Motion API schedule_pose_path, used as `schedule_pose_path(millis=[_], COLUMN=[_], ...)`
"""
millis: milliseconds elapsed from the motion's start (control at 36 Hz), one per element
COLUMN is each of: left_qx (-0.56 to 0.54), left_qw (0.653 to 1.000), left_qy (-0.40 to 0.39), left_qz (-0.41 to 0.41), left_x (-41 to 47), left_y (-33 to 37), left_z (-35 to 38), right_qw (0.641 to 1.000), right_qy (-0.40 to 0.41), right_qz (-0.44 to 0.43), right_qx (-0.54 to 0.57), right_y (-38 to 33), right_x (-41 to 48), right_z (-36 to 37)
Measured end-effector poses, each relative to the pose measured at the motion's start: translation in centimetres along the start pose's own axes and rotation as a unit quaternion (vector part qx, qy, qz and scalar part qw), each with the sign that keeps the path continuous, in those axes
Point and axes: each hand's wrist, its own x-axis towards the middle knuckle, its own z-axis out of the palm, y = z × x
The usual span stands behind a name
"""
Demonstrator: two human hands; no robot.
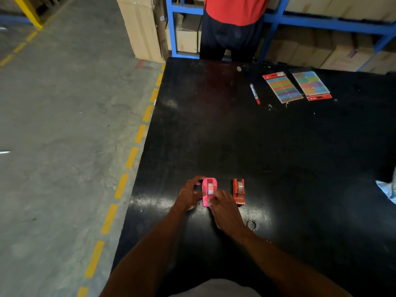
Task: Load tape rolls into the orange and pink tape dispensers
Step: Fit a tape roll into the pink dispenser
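The left hand (189,195) cups the left side of the pink dispenser (209,191), fingers curled round its far end and thumb against its flank, gripping it in place on the table (289,168). The right hand (225,207) lies over the dispenser's near end, fingertips (214,199) pressed on the front part by the cutter; whether they pinch a strand of tape or only rest there cannot be told. A roll (210,188) of pale tape sits upright in the pink dispenser's well.

Just to the right, apart from the hands, stands the orange dispenser (239,191), parallel to the pink one, with a roll (240,188) of its own seated inside.

Near the right wrist a small dark ring (251,224) lies flat on the table.

Far across the black top lie a red marker (254,93) and, to its right, two packs of coloured sticky tabs (282,87) (311,85) side by side. A person in a red shirt (234,9) stands at the far edge, before blue shelving (321,21) stacked with cartons. Grey floor (64,125) with dashed yellow lines runs along the left.
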Motion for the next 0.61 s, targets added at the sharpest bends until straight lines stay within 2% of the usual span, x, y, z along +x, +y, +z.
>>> schedule_pose_path(millis=[472,611], left_qx=[0.033,0.008], left_qw=[0.999,1.000], left_qy=[-0.004,-0.004], left_qz=[-0.001,-0.022], left_x=[0.04,0.02], left_y=[0.09,0.20], left_z=[-0.16,-0.11], right_qw=[1.000,1.000], right_qy=[-0.011,-0.003], right_qz=[0.003,0.000], right_qx=[-0.028,-0.029], right_y=[-0.02,-0.06], right_x=[-0.55,-0.58], right_z=[1.00,0.86])
